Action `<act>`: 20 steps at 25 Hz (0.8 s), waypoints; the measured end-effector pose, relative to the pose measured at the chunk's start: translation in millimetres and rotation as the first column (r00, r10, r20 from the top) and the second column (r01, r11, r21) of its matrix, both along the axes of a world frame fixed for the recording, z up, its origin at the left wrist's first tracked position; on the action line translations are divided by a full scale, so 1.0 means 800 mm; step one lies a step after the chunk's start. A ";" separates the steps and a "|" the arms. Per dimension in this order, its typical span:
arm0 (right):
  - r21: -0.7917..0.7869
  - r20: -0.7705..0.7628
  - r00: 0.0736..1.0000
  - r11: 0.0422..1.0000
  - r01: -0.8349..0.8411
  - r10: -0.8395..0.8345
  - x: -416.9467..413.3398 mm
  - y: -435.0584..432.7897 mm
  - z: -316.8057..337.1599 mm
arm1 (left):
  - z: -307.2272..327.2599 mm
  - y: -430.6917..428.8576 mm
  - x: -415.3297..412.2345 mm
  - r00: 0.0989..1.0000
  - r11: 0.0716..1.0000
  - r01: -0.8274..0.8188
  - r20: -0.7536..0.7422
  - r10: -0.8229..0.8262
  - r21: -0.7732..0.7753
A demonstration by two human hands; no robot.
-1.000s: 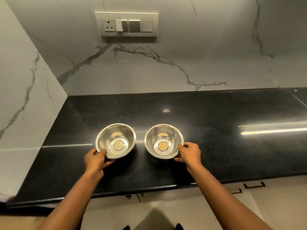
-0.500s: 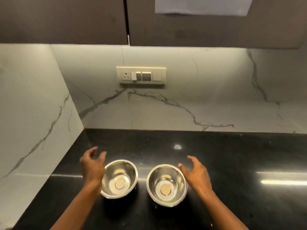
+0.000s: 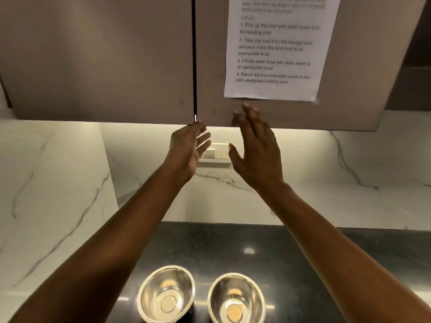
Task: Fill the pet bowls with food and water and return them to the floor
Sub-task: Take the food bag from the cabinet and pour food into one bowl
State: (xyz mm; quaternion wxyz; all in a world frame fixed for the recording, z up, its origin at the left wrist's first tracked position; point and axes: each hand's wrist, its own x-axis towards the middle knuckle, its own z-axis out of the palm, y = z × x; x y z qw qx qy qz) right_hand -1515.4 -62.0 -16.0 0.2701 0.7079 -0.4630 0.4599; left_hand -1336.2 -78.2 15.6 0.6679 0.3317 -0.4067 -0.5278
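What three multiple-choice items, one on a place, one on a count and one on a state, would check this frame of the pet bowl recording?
1. Where is the printed sheet?
A. On the right cabinet door
B. Flat on the counter
C. On the marble wall

2. How many steel bowls stand on the counter?
A. One
B. Two
C. Three

3. What state are the bowls in?
A. Full of water
B. Heaped with food
C. Empty

Answers:
1. A, the sheet hangs on the right cabinet door, above the right hand.
2. B, a left bowl and a right bowl sit side by side on the black counter.
3. C, both show bare shiny bottoms, while the left hand and the right hand reach open towards the lower edge of the cabinet doors.
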 end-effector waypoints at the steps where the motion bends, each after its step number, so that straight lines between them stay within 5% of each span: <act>1: -0.032 -0.042 0.999 0.999 0.017 -0.018 0.001 -0.003 0.015 | 0.008 -0.001 -0.003 0.990 0.996 0.085 -0.120 -0.079 0.038; 4: -0.025 -0.115 0.990 0.996 0.081 -0.083 0.001 -0.011 0.044 | 0.017 -0.001 -0.013 0.916 0.971 0.235 -0.344 -0.208 0.038; 9: -0.016 -0.187 0.969 0.987 0.159 -0.159 0.000 -0.003 0.049 | 0.014 0.030 -0.024 0.915 0.991 0.136 -0.382 -0.131 -0.013; 15: -0.162 -0.112 0.984 0.979 0.123 -0.142 -0.012 0.061 0.028 | -0.003 0.120 -0.014 0.999 0.966 0.027 -0.036 -0.037 -0.258; 20: -0.235 0.012 0.999 0.971 0.042 -0.040 -0.051 0.131 0.017 | 0.001 0.192 -0.034 0.956 0.792 0.036 0.251 0.149 -0.609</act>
